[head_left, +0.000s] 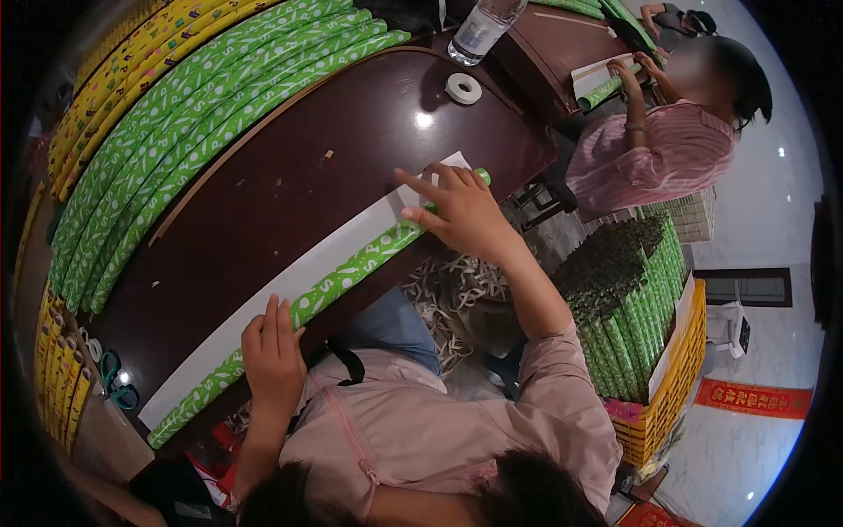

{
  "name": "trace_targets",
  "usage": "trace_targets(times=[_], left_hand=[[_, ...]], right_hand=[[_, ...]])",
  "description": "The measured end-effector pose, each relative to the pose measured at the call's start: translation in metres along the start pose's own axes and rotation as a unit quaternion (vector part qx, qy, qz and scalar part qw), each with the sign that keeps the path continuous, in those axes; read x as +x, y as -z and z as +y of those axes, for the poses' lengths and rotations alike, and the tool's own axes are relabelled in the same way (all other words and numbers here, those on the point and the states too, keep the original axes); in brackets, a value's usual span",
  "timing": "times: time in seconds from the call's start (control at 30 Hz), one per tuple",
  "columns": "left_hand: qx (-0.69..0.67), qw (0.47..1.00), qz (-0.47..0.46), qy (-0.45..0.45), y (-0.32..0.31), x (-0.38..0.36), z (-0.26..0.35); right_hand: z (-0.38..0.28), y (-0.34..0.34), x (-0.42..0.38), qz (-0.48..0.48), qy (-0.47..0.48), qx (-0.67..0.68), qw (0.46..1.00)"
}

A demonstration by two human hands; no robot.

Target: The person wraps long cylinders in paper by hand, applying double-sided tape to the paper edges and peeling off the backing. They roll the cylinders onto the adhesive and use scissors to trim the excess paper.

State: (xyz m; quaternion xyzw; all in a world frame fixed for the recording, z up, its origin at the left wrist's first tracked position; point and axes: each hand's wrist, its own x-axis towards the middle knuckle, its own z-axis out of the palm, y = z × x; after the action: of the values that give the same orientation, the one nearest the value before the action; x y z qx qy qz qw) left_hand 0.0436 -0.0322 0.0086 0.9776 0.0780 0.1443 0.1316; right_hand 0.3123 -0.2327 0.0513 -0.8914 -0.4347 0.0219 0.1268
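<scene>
A long sheet of wrapping paper [290, 277], white side up, lies across the dark brown table [290, 176]. Its near edge is rolled into a green tube with white print [351, 272]. My left hand [274, 358] lies over the tube near its left part, fingers curled on it. My right hand [461, 211] presses on the tube's right end by the table's corner, fingers spread onto the white sheet.
Finished green rolls [219, 97] and yellow rolls [132, 61] are stacked along the table's far side. A tape roll [463, 88], a water bottle [483, 26] and teal-handled scissors [114, 378] are about. A yellow crate [667, 395] holds upright green rolls. A co-worker in pink stripes [667, 149] handles paper at another table.
</scene>
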Motion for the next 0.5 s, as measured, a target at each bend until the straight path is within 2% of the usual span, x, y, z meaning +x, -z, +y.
trace_targets(times=[0.03, 0.1, 0.23, 0.4, 0.5], left_hand=[[-0.001, 1.0, 0.0, 0.0, 0.0, 0.0, 0.0], [-0.002, 1.0, 0.01, -0.001, 0.0, 0.0, 0.001], [0.015, 1.0, 0.019, -0.006, -0.001, 0.001, 0.0], [0.017, 1.0, 0.016, -0.007, -0.001, 0.001, 0.0], [0.016, 1.0, 0.019, -0.003, -0.002, 0.001, 0.0]], right_hand=[[-0.003, -0.002, -0.003, 0.0, 0.0, 0.0, 1.0], [-0.008, -0.008, -0.01, 0.004, 0.022, -0.106, 0.994], [-0.009, -0.011, -0.01, -0.008, 0.007, -0.09, 0.996], [-0.005, -0.009, -0.01, -0.008, -0.007, -0.008, 1.0], [-0.013, -0.006, -0.008, -0.024, -0.032, -0.024, 0.999]])
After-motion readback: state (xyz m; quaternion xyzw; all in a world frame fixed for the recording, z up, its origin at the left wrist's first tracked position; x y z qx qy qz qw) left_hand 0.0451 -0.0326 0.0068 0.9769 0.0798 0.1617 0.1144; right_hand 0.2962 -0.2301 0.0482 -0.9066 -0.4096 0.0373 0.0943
